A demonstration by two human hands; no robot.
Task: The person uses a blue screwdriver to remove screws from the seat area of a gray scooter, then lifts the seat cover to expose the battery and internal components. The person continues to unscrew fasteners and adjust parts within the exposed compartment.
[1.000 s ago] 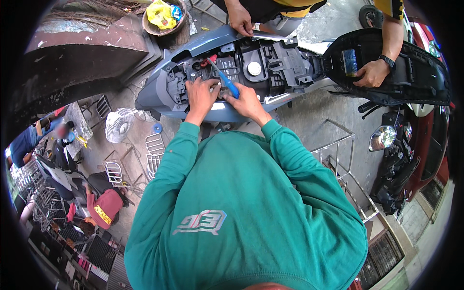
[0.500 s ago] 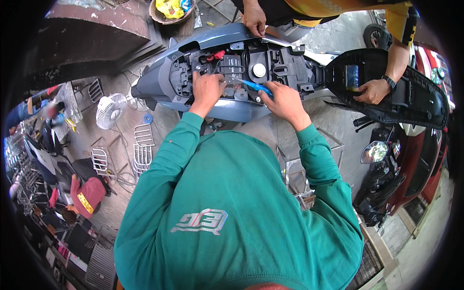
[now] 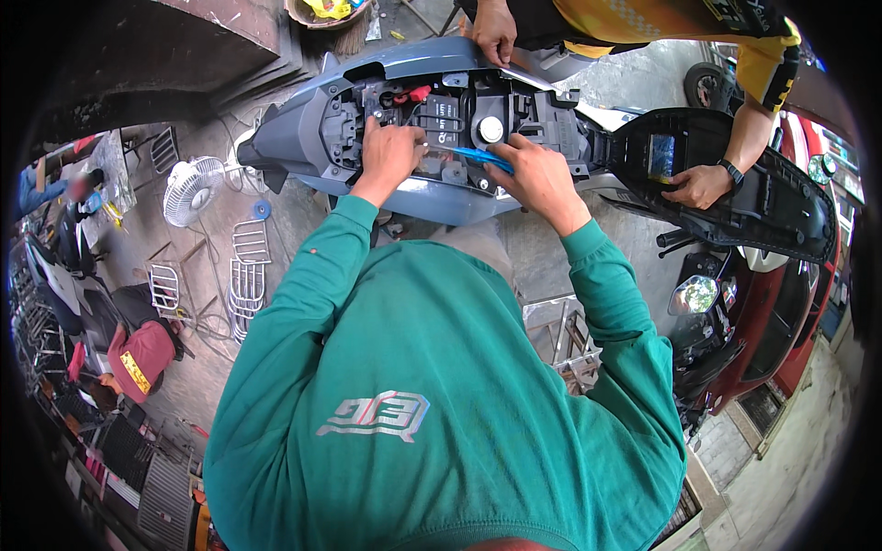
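Observation:
A blue-grey motorcycle body point(image 3: 413, 207) lies across in front of me, its under-seat bay uncovered. My right hand point(image 3: 542, 179) is closed around a slim blue-handled hand tool point(image 3: 482, 158). The tool's narrow metal end points left, reaching my left fingertips. My left hand point(image 3: 390, 158) is curled over the bay's left part, beside the black battery point(image 3: 438, 122). Its thumb and fingers are drawn together near the tool's tip; whatever they pinch is hidden. Red terminal covers point(image 3: 418, 94) sit above that hand. Right of the battery is a round white cap point(image 3: 491, 129).
Opposite me, a person's hand point(image 3: 494, 37) rests on the far body panel, the other hand point(image 3: 700, 186) on the raised black seat point(image 3: 781, 197). A white fan point(image 3: 193, 191) and metal racks point(image 3: 246, 285) stand left. Another motorcycle's mirror point(image 3: 695, 295) is at right.
My view has shifted slightly, and most things sit a little further left. Both my hands stay at the bay, the blue-handled tool still in the right one.

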